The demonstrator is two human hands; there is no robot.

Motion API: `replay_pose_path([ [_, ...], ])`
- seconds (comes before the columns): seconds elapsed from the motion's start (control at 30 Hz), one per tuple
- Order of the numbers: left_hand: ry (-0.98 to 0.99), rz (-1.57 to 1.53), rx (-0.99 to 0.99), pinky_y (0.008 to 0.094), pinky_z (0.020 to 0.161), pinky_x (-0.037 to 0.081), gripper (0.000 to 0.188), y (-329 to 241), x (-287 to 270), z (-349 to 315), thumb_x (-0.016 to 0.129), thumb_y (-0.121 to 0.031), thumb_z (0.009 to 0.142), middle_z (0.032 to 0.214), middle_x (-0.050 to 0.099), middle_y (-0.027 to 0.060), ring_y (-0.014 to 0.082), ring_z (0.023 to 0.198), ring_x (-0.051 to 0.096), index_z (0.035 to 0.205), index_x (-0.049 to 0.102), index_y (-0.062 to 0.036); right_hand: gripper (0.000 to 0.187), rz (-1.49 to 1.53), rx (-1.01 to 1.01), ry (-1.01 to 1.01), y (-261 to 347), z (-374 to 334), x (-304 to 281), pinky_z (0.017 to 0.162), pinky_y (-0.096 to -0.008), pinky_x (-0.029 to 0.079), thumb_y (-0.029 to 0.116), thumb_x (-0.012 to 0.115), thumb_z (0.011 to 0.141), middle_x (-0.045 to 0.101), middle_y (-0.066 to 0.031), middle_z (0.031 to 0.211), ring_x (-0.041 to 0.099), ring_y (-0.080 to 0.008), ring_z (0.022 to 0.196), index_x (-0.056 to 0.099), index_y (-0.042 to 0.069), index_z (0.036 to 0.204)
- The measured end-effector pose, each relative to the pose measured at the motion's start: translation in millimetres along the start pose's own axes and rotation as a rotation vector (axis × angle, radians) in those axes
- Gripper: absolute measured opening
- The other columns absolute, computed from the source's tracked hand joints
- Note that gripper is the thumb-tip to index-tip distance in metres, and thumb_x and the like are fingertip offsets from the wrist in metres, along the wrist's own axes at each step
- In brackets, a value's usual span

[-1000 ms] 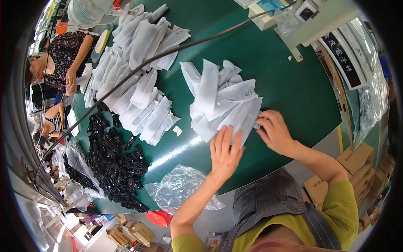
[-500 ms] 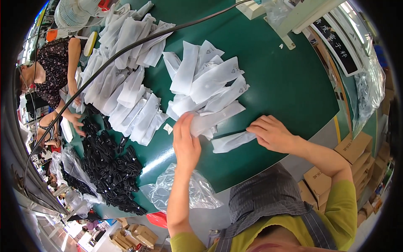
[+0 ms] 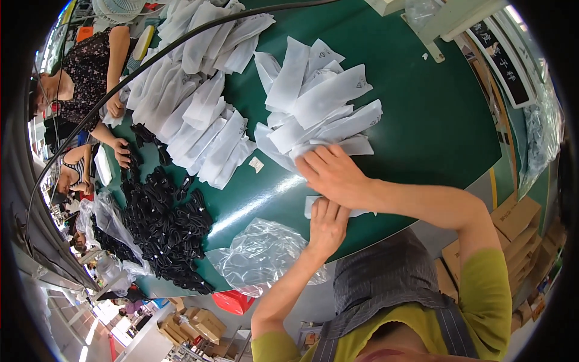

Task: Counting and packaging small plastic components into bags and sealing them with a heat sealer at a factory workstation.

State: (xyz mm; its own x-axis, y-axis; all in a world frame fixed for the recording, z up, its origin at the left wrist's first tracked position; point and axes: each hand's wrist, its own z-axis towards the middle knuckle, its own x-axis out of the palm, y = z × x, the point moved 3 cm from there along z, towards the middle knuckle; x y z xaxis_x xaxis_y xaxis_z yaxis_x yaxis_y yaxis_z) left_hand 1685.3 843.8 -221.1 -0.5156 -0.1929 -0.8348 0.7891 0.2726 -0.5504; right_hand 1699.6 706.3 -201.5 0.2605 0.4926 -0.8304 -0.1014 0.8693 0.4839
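Note:
My left hand point(image 3: 329, 229) is closed on a translucent white pouch point(image 3: 312, 206) lying near the table's front edge. Most of that pouch is covered by my two hands; a bit of it shows on either side of the fingers. Crossing just above it, my right hand point(image 3: 339, 176) has its bent fingers on a pouch at the near end of a loose pile of white pouches point(image 3: 325, 96). The fingertips press against that pouch, and their undersides are hidden. Small dark marks are printed at the ends of several pouches.
A larger heap of white pouches point(image 3: 199, 114) lies to the left, with bundled black cables point(image 3: 163, 223) nearer me. A crumpled clear plastic bag point(image 3: 259, 253) rests by the front edge. A co-worker's hand point(image 3: 122, 154) is over the cables. A black cable point(image 3: 199, 33) hangs across the view.
My left hand has come off the pile and down to the single pouch at the front edge. My right hand has let go of that pouch and moved left onto the pile.

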Motion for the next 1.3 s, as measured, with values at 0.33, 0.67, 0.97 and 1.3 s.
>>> replay_pose_path([
  [0.33,-0.102,0.080,0.038,0.0509,0.105,0.036,0.044,24,-27,-4,0.066,-0.002,0.068,0.128,0.051,0.0200,0.0360,0.123,0.048,0.112,0.061,0.0016,0.038,-0.159,0.043,0.078,-17,-28,-21,0.082,-0.0380,0.037,0.008,0.063,0.074,0.052,-0.0086,0.098,0.051,-0.0267,0.096,0.058,0.004,0.111],
  [0.67,-0.154,0.148,0.026,0.0552,0.109,0.030,0.045,37,-26,-31,0.070,-0.011,0.069,0.138,0.045,0.0205,0.0399,0.133,0.040,0.113,0.063,-0.0005,0.031,-0.200,-0.001,0.050,16,8,16,0.079,-0.0367,0.038,0.016,0.066,0.073,0.056,-0.0087,0.091,0.051,-0.0242,0.093,0.061,0.003,0.100],
  [0.97,-0.048,0.081,0.113,0.0558,0.107,0.031,0.038,47,-34,-25,0.071,-0.010,0.068,0.132,0.049,0.0192,0.0369,0.125,0.046,0.105,0.065,-0.0048,0.048,0.515,0.284,0.259,15,-28,-1,0.082,-0.0444,0.048,0.009,0.064,0.082,0.064,-0.0149,0.100,0.060,-0.0318,0.097,0.050,0.000,0.126],
  [1.3,-0.055,0.093,0.202,0.0591,0.110,0.025,0.064,22,-19,-12,0.076,-0.019,0.063,0.129,0.049,0.0192,0.0383,0.129,0.044,0.121,0.055,-0.0020,0.037,0.015,0.159,0.276,-13,-25,-14,0.090,-0.0401,0.042,0.008,0.064,0.079,0.057,-0.0107,0.108,0.053,-0.0277,0.106,0.056,0.004,0.115],
])
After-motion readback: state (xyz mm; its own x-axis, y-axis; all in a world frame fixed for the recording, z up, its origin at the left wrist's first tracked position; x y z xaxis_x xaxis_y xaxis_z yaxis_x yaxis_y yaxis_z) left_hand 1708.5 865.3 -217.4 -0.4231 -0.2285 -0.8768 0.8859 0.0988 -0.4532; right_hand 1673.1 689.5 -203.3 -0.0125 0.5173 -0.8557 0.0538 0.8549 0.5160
